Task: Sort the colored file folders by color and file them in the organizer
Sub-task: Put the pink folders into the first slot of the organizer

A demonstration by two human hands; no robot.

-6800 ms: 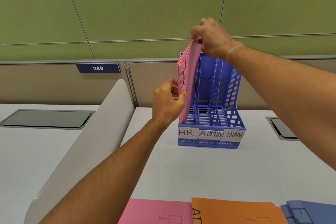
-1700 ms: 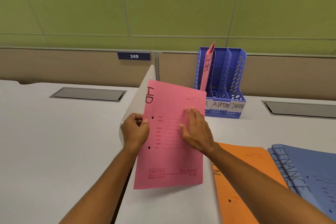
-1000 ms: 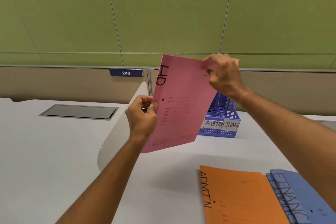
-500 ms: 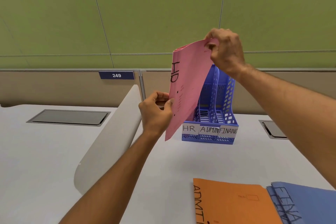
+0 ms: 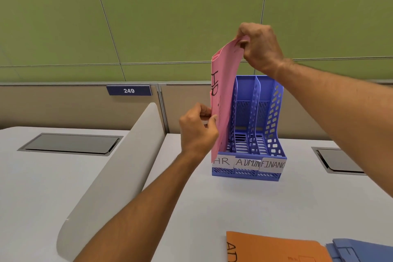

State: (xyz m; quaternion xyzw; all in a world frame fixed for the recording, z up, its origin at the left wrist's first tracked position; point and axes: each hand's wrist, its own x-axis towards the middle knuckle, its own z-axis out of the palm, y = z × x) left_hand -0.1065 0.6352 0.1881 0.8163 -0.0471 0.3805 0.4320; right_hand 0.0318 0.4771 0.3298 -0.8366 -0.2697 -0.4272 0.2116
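Note:
I hold a pink folder (image 5: 223, 91) marked HR upright, edge-on, at the leftmost slot of the blue organizer (image 5: 263, 113). My right hand (image 5: 258, 47) pinches its top corner. My left hand (image 5: 197, 130) grips its front edge lower down. The folder's bottom end reaches the organizer's front lip by the HR label (image 5: 222, 161). The ADMIN and FINANCE slots show nothing inside. An earlier pink folder in the HR slot is hidden behind the one I hold. An orange ADMIN folder (image 5: 272, 249) and blue FINANCE folders (image 5: 361, 251) lie flat at the near edge.
A white curved desk divider (image 5: 119, 166) runs along the left of my left arm. Grey cable hatches (image 5: 70, 143) (image 5: 340, 160) sit in the desk on both sides. A beige partition with a 249 plate (image 5: 129, 90) stands right behind the organizer.
Both hands have turned the pink folder from face-on to edge-on and carried it right and down to the organizer's HR slot.

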